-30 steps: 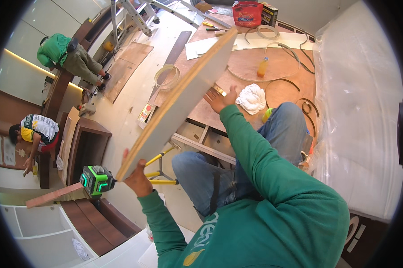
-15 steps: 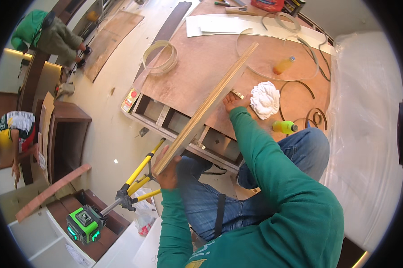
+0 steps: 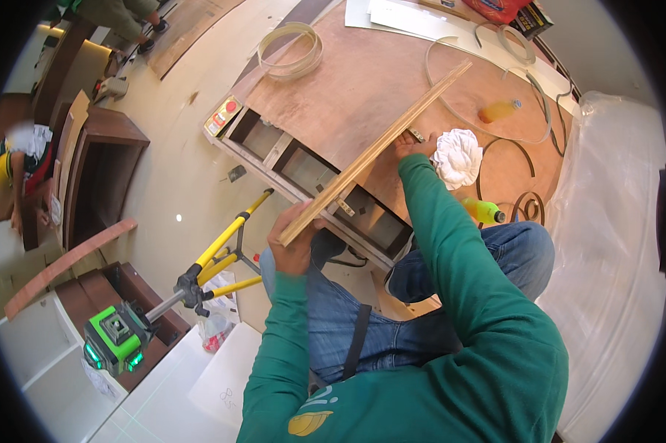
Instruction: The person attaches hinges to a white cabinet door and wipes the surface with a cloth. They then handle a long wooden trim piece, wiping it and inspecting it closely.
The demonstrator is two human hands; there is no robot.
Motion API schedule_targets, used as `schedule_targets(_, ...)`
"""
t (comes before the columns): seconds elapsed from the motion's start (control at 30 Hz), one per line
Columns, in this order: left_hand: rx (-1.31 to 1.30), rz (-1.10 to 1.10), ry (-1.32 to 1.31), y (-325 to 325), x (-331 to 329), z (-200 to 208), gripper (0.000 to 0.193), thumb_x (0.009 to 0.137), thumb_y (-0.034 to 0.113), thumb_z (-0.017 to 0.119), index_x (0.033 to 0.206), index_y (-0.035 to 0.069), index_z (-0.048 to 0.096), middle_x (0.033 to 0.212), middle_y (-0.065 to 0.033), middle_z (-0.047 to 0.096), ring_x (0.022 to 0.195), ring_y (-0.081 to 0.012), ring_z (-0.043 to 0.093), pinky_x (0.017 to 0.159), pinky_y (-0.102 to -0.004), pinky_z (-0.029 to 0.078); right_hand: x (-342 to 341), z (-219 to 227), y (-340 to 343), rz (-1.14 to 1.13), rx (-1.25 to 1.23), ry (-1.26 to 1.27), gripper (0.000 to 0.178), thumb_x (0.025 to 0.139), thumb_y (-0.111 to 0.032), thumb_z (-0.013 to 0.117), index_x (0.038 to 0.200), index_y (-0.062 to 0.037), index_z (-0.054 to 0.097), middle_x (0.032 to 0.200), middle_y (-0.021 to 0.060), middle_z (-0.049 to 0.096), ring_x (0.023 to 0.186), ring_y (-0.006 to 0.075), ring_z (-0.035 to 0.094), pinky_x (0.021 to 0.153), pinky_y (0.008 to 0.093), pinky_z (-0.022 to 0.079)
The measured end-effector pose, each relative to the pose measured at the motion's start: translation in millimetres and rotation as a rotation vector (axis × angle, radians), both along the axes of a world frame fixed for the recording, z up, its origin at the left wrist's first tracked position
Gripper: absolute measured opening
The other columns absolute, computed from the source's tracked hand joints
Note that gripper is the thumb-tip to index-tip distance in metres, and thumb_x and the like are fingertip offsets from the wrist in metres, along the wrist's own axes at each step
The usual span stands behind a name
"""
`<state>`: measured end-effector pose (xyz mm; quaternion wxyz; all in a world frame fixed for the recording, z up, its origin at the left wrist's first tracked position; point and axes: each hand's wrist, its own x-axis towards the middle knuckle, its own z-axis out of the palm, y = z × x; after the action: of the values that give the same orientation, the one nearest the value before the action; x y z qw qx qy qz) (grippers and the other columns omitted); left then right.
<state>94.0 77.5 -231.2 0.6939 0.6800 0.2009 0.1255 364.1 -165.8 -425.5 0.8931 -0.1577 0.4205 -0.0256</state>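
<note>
A plywood panel (image 3: 373, 153) is held on edge across the work surface, its layered edge facing up. My left hand (image 3: 294, 235) is closed round its near end. My right hand (image 3: 416, 146) grips it farther along, from the right side, its fingers partly hidden by the panel. Two small metal hinges show on the panel's side, one hinge (image 3: 417, 136) by my right fingers and another hinge (image 3: 345, 207) nearer my left hand. A crumpled white cloth (image 3: 457, 159) lies just right of my right hand.
The brown worktop (image 3: 325, 100) has open compartments along its near side. On it lie a coiled strip (image 3: 289, 63), an orange bottle (image 3: 500, 111) and a yellow-green bottle (image 3: 483, 210). A yellow tripod (image 3: 226, 240) with a green laser level (image 3: 117, 336) stands left. Another person (image 3: 19, 166) works at far left.
My view has shifted, so most things sit elsewhere in the picture. The panel, still in both hands, has tipped so that less of its side shows. The person at upper left is mostly out of view.
</note>
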Motion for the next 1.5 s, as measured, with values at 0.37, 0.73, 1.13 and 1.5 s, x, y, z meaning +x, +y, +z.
schedule_targets(0.37, -0.208, 0.063, -0.042, -4.4, -20.3, -42.4, 0.047, 0.085, 0.003, 0.09, 0.129, 0.0, 0.074, 0.122, -0.0084, 0.073, 0.112, -0.0172, 0.069, 0.099, -0.0306, 0.059, -53.4, 22.4, -51.5, 0.313, -0.117, 0.041, 0.108, 0.101, -0.059, 0.057, 0.168, 0.0048, 0.002, 0.169, 0.0345, 0.023, 0.152, 0.0509, 0.036, 0.125, 0.0575, 0.036)
schedule_targets(0.73, 0.022, -0.056, 0.001, 2.5, -19.9, -51.3, 0.091, 0.082, 0.012, 0.093, 0.158, -0.004, 0.047, 0.139, -0.0119, 0.065, 0.125, -0.0188, 0.063, 0.11, -0.0315, 0.051, -67.8, 194.4, -70.2, 0.916, -1.039, -0.008, 0.063, 0.101, -0.039, 0.065, 0.146, 0.0037, 0.053, 0.137, 0.0235, 0.064, 0.118, 0.0325, 0.068, 0.098, 0.0435, 0.057)
schedule_targets(1.13, 0.509, -0.128, 0.166, 44.2, -70.2, 21.7, 0.089, 0.087, 0.019, 0.088, 0.161, -0.002, 0.043, 0.156, -0.0196, 0.056, 0.135, -0.0315, 0.062, 0.114, -0.0413, 0.05, -177.6, 282.8, 67.2, 1.455, -2.496, -1.448, 0.104, 0.078, -0.028, 0.086, 0.165, -0.0118, 0.031, 0.167, 0.0125, 0.041, 0.157, 0.0326, 0.034, 0.133, 0.0503, 0.018)
schedule_targets(1.5, -0.763, -0.035, -0.351, 49.8, -170.3, 111.3, 0.118, 0.093, 0.094, 0.026, 0.166, 0.001, 0.034, 0.168, -0.0212, 0.04, 0.149, -0.0339, 0.048, 0.117, -0.0553, 0.046, -199.1, 306.2, 81.9, 1.584, -2.459, -1.389, 0.101, 0.079, -0.038, 0.082, 0.164, -0.0114, 0.035, 0.166, 0.0206, 0.04, 0.156, 0.0381, 0.033, 0.133, 0.0559, 0.016)
